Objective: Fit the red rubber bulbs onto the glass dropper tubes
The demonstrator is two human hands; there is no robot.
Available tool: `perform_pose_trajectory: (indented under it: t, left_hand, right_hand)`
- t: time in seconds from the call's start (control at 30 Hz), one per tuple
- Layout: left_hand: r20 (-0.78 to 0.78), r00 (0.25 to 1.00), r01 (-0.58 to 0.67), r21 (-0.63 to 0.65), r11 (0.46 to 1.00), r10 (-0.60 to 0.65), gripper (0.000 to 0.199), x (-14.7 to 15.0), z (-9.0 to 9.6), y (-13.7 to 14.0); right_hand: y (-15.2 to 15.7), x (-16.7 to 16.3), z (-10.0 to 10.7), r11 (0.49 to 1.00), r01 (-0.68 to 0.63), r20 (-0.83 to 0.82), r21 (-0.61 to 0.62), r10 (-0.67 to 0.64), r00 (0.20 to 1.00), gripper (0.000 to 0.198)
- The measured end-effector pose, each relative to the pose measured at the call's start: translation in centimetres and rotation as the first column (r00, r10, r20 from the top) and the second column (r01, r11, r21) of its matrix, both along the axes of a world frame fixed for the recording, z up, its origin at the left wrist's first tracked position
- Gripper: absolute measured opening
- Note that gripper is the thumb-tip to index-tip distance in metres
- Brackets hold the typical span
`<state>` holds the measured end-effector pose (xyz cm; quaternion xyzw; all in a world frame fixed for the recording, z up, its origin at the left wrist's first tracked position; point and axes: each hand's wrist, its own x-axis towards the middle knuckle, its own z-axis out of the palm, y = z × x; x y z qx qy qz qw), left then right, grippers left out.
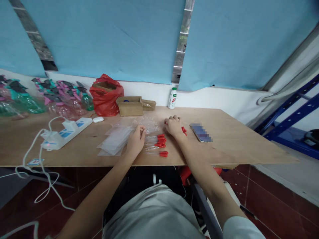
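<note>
My left hand [136, 140] is closed, thumb and fingers pressed together beside a bunch of thin clear glass dropper tubes [152, 128]; what it pinches is too fine to make out. My right hand [173, 125] curls over the tabletop, with a bit of red rubber dropper bulb at its thumb side. Partly hidden by that wrist lie loose red rubber bulbs [184, 130]. Between my forearms, several droppers with red bulbs [161, 140] lie in a row, bulbs to the right. Clear flat plastic bags [113, 141] are stacked left of my left hand.
A phone [200, 132] lies to the right. Along the wall stand a white bottle [172, 98], a cardboard box [130, 106], a red plastic bag [106, 98] and several spray bottles [62, 103]. A power strip [67, 132] with white cables is at left. The wooden table [236, 142] ends before me.
</note>
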<state>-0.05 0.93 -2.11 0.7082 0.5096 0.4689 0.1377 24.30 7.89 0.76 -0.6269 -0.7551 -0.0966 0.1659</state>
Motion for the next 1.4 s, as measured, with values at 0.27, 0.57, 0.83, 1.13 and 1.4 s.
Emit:
perform_pose_trajectory:
  t: [0.27, 0.57, 0.83, 1.13, 1.4]
  left_hand:
    - [-0.021, 0.999, -0.049, 0.054, 0.997, 0.050, 0.007, -0.2, -0.4, 0.3]
    - [-0.054, 0.997, -0.056, 0.058, 0.997, 0.059, 0.020, 0.0, 0.2, -0.2]
    - [-0.054, 0.998, 0.015, 0.081, 0.997, -0.011, 0.030, 0.0, 1.0, -0.7]
    - [0.018, 0.997, 0.073, 0.067, 0.995, -0.074, 0.026, 0.0, 0.3, -0.1]
    - [0.019, 0.997, 0.065, 0.231, 0.971, -0.071, 0.023, -0.2, 0.5, 0.1]
  right_hand:
    - [0.0, 0.0, 1.0, 0.991, -0.053, -0.356, 0.121, 0.094, 0.930, 0.026]
    - [-0.1, -1.3, 0.4, 0.832, -0.525, -0.839, 0.178, 0.407, 0.360, 0.025]
    - [-1.7, -2.7, 0.7, 0.705, -0.698, -0.857, 0.126, 0.432, 0.282, 0.030]
    - [-2.0, -2.8, 0.8, 0.720, -0.683, -0.872, 0.120, 0.406, 0.274, 0.033]
    - [-2.2, -2.8, 0.8, 0.711, -0.693, -0.893, 0.116, 0.380, 0.240, 0.037]
